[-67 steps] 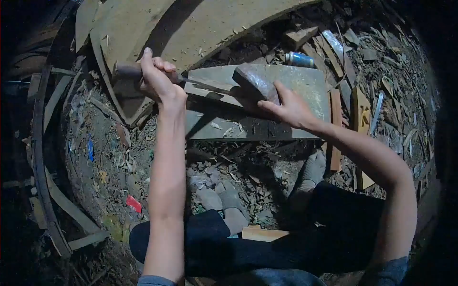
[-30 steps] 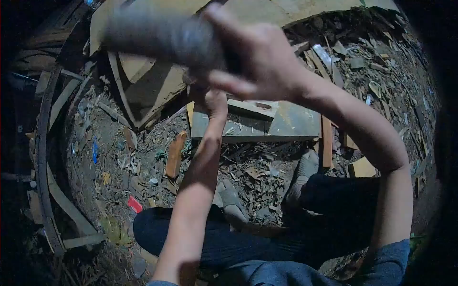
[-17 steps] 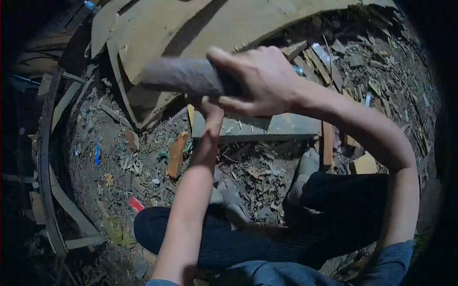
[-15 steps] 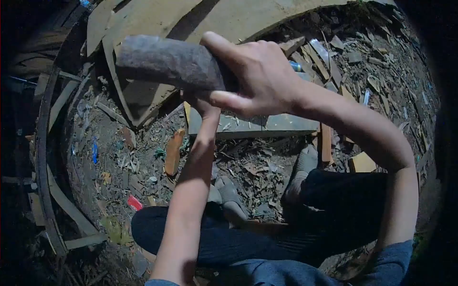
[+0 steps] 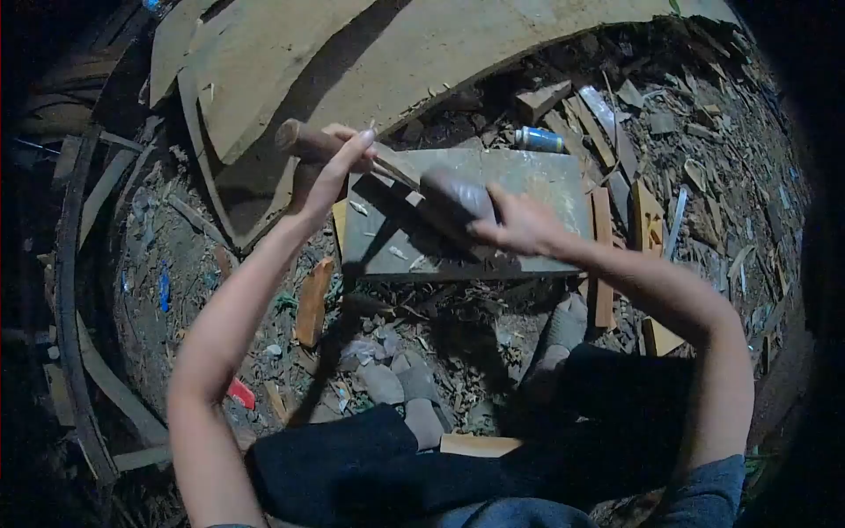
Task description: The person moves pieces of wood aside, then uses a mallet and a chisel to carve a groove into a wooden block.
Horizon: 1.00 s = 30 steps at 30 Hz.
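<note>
My left hand (image 5: 330, 172) is closed around a chisel (image 5: 304, 141); its round wooden handle end sticks out to the left. The thin metal blade slants down to the right over the grey work block (image 5: 537, 198). My right hand (image 5: 519, 220) grips a thick, dark wooden mallet (image 5: 453, 195), slightly blurred. In this view the mallet overlaps the area by the blade's far end. Pale wood chips (image 5: 398, 253) lie on the block's top, which carries dark shadows of the tools.
Large curved wooden slabs (image 5: 290, 62) fill the back left. A blue can (image 5: 539, 139) lies behind the block. Offcuts such as an orange-brown wood piece (image 5: 314, 302) and a red scrap (image 5: 241, 393) litter the ground. My feet (image 5: 568, 321) are near the block.
My right hand has lowered the mallet to the right, from high up at the left. My left hand, earlier partly hidden behind the mallet, has shifted left, and the chisel now shows.
</note>
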Each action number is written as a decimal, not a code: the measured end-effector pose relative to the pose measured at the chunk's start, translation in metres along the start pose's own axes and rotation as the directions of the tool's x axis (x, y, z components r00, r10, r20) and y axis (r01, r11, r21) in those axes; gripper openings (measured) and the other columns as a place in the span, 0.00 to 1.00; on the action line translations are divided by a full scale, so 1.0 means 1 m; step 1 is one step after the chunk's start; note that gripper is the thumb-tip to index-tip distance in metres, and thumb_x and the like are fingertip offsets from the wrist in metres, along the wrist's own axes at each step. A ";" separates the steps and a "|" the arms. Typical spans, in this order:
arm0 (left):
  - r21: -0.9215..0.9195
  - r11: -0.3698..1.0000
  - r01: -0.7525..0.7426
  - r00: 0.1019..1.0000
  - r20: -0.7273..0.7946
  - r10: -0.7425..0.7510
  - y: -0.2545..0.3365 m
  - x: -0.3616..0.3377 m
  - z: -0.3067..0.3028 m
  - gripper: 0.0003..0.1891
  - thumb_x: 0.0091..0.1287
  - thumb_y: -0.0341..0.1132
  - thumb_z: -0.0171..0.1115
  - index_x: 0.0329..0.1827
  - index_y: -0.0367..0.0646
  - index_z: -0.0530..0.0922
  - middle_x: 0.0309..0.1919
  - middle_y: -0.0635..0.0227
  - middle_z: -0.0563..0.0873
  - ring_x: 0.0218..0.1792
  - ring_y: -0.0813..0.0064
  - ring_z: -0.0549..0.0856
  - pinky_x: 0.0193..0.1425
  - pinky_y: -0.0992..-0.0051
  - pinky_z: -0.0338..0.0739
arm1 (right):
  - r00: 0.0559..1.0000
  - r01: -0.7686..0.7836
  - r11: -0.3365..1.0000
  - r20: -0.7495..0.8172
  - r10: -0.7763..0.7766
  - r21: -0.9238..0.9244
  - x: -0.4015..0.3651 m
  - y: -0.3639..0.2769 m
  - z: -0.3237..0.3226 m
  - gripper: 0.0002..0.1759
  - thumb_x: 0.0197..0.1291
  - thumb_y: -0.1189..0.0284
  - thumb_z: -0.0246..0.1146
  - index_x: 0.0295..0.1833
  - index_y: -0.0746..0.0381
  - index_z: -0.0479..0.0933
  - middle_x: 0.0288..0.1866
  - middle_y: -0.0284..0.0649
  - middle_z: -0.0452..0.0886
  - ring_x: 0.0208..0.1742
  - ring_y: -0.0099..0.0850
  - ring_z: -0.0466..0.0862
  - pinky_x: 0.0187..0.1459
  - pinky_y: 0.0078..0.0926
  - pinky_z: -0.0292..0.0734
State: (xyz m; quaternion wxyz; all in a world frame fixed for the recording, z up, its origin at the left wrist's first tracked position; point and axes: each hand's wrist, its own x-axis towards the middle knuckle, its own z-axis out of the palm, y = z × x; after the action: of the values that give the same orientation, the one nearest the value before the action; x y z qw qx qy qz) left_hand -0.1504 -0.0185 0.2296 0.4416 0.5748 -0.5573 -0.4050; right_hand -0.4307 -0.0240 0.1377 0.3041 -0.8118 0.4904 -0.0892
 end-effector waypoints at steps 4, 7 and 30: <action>-0.005 0.999 -0.048 0.999 0.001 0.048 -0.015 -0.001 -0.008 0.14 0.67 0.44 0.64 0.38 0.40 0.79 0.33 0.69 0.85 0.38 0.80 0.83 0.48 0.75 0.77 | 0.988 0.112 0.934 0.138 -0.069 -0.339 -0.018 -0.009 -0.005 0.39 0.53 0.48 0.65 0.64 0.60 0.63 0.39 0.56 0.83 0.37 0.53 0.85 0.36 0.48 0.78; -0.065 0.990 -0.125 0.992 -0.038 0.122 -0.022 -0.005 -0.006 0.11 0.69 0.38 0.61 0.36 0.38 0.78 0.30 0.65 0.84 0.35 0.75 0.84 0.45 0.73 0.79 | 0.980 0.109 0.916 0.196 -0.034 -0.386 -0.016 -0.007 -0.003 0.40 0.51 0.51 0.68 0.64 0.58 0.63 0.35 0.51 0.83 0.31 0.49 0.85 0.32 0.47 0.76; -0.388 0.828 -0.405 0.903 -0.310 0.296 -0.011 0.034 0.025 0.11 0.65 0.30 0.62 0.28 0.42 0.69 0.14 0.72 0.71 0.15 0.82 0.71 0.22 0.78 0.68 | 0.989 0.149 0.930 0.068 -0.134 -0.337 -0.014 -0.001 0.001 0.39 0.47 0.53 0.70 0.62 0.58 0.62 0.32 0.50 0.83 0.33 0.52 0.83 0.32 0.48 0.76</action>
State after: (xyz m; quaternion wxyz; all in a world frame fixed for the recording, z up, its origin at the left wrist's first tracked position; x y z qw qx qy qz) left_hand -0.1695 -0.0542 0.2125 0.6911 0.3899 -0.4898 -0.3611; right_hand -0.4370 -0.0114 0.1398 0.1624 -0.8872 0.4318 -0.0070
